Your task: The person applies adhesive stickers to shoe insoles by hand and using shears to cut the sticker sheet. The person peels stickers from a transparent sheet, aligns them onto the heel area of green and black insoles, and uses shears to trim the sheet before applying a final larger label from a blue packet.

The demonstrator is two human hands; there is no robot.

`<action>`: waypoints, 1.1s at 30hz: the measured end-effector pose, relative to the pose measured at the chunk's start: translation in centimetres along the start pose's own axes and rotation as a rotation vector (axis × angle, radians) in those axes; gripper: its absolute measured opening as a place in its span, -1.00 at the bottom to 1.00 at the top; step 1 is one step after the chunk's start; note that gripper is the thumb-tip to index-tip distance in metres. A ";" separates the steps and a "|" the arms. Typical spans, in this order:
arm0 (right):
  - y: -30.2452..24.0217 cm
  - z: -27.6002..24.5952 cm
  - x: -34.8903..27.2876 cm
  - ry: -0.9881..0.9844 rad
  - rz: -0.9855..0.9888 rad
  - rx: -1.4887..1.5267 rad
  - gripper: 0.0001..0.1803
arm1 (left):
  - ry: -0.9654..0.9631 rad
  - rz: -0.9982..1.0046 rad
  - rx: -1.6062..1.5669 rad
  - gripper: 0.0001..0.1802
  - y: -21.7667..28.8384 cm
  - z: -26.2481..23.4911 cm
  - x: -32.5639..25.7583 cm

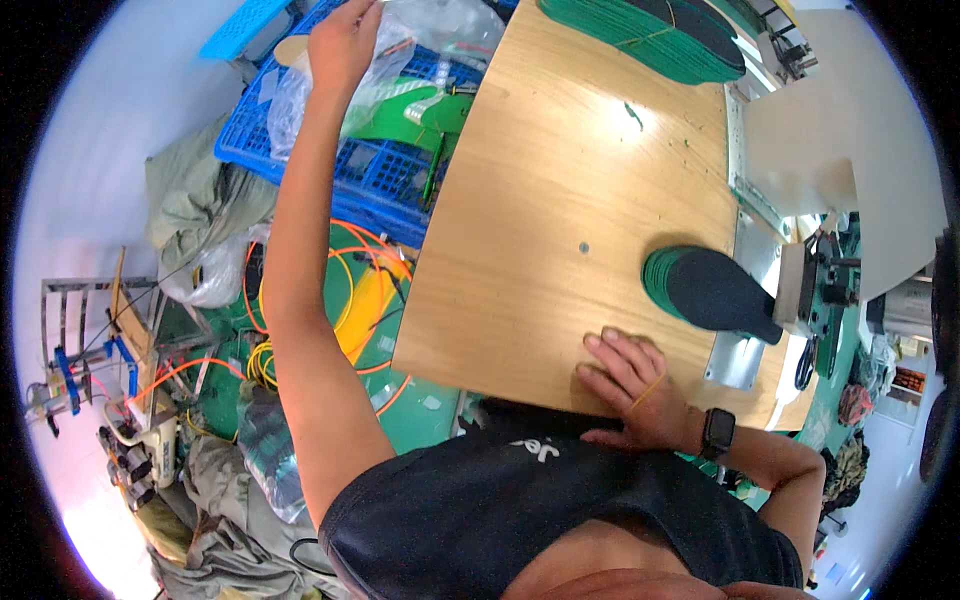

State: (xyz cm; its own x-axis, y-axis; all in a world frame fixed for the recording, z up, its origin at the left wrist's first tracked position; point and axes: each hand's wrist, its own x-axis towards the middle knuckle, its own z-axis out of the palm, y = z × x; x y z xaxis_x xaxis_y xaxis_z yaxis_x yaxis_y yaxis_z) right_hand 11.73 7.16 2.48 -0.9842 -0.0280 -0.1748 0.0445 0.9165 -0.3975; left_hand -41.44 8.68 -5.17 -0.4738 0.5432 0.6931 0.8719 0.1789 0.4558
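Note:
My left arm stretches out to the far left, where my left hand is over a blue plastic crate. Its fingers are curled closed at the top edge of the view, and what they hold, if anything, is hidden. Crumpled clear plastic bags lie in the crate around that wrist, with a green sheet beside them. My right hand rests on the near edge of the wooden table, fingers stretched out, a yellow rubber band around it. Just beyond it lies a stack of black-topped green insoles.
A longer bundle of banded insoles lies at the table's far side. A machine with a metal head stands at the right edge. Orange hoses and yellow cable trail over the green floor at left.

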 end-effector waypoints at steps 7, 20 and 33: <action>-1.9 -2.9 3.6 0.237 -0.013 0.108 -0.22 | 0.122 -0.019 -0.222 -0.76 3.5 -5.4 -11.1; 13.6 -6.0 38.1 0.585 0.055 -0.016 -0.73 | -0.203 -0.193 -0.555 -0.65 13.8 -7.4 -17.4; 3.8 -23.4 38.5 0.923 -0.609 -0.084 -0.76 | 0.125 -0.672 -1.311 -0.18 6.9 -2.2 -9.8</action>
State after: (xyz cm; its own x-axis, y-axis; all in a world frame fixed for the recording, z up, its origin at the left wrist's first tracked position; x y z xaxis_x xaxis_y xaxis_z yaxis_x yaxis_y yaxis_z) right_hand -29.95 18.88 15.29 -0.5892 -0.2069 0.7810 -0.4672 0.8759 -0.1204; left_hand -30.99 2.81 -7.63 -0.8012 0.5753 0.1643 -0.2091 -0.5265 0.8240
